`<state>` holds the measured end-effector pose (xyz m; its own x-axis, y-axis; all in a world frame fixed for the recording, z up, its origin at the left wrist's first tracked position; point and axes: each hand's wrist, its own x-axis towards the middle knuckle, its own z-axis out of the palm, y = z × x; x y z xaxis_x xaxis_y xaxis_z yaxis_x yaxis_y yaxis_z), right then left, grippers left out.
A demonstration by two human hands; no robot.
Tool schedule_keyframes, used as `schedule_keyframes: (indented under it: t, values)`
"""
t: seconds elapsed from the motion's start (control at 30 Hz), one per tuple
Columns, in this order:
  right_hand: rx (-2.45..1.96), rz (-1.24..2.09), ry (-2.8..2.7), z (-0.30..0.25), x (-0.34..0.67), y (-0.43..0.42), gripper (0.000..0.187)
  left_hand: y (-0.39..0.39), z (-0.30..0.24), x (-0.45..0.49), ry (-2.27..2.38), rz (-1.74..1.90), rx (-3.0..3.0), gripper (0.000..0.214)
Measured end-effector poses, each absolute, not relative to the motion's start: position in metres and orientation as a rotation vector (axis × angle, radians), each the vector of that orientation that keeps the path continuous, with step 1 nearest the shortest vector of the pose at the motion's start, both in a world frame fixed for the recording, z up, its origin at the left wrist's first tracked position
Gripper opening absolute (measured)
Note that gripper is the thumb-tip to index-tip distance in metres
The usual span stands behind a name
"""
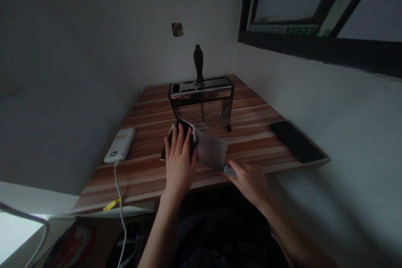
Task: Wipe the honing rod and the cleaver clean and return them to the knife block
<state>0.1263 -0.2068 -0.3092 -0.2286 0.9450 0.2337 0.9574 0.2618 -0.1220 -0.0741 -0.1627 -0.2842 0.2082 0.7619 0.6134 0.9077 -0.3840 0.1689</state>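
Observation:
My right hand (pixel 245 176) is closed around the grey handle of a cleaver (pixel 211 150), whose broad pale blade points left above the table's front part. Over the far end of the blade lies a dark cloth with white edges (pixel 186 125). My left hand (pixel 179 150) presses on this cloth from above, with its fingers bent over it; the thumb side is next to the blade. The cloth hides the blade's left end. Just beyond both hands stands a knife block (pixel 202 96) with clear sides and a dark frame, and one black-handled tool (pixel 198 63) sticks up from it.
A white power bank (pixel 119 145) with a white cable (pixel 118 188) lies at the left of the wood-grain table (pixel 251 111). To the right, a black phone (pixel 297 141) rests near the table's edge. Walls border the table, and a window frame (pixel 314 37) is at upper right.

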Motion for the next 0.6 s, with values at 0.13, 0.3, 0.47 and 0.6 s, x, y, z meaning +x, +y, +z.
schedule_keyframes:
  t: [0.13, 0.3, 0.47, 0.6]
  values:
    - [-1.758, -0.02, -2.289, -0.305, 0.124, -0.206, 0.019, -0.175, -0.288, -0.06, -1.505, -0.91, -2.35, 0.052]
    - [-1.819, -0.026, -2.311, -0.299, 0.121, -0.204, 0.019, -0.188, -0.294, -0.037, -1.417, -0.871, -2.477, 0.054]
    - [-1.825, -0.008, -2.361, -0.298, 0.121, -0.203, 0.019, -0.204, -0.297, -0.022, -1.295, -0.848, -2.708, 0.056]
    - [-1.779, -0.059, -2.362, -0.301, 0.121, -0.202, 0.023, -0.212, -0.298, -0.016, -1.305, -0.891, -2.767, 0.057]
